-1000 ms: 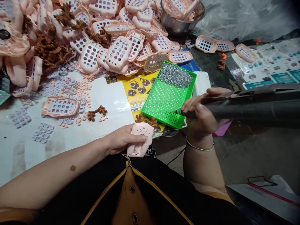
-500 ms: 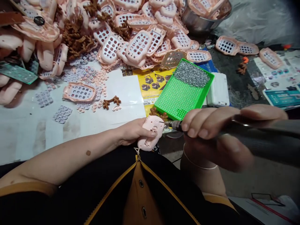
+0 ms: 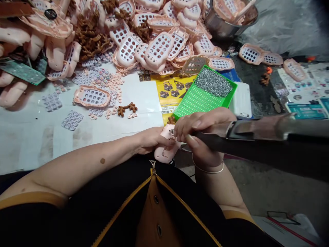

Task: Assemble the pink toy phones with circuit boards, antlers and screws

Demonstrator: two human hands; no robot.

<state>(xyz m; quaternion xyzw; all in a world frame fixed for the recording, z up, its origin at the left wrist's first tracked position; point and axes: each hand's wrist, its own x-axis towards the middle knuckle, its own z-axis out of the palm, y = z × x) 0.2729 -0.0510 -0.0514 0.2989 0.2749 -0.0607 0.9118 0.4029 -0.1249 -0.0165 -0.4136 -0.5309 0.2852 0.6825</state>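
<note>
Casing (image 3: 163, 154) before the tray (image 3: 200, 102), screws (image 3: 214, 81) in its far end, bowl (image 3: 225, 28) behind, shells (image 3: 159, 49) left of the bowl

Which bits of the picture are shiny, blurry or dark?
Head view: glare whitens part of the flat white sheet; head view: the long black-and-silver tool in the right hand looks soft toward the right edge; head view: the top right corner goes dark near the crumpled clear plastic.

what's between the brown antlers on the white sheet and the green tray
A stretch of white sheet, then the yellow printed sheet, up to the green perforated tray; the head view shows it.
</note>
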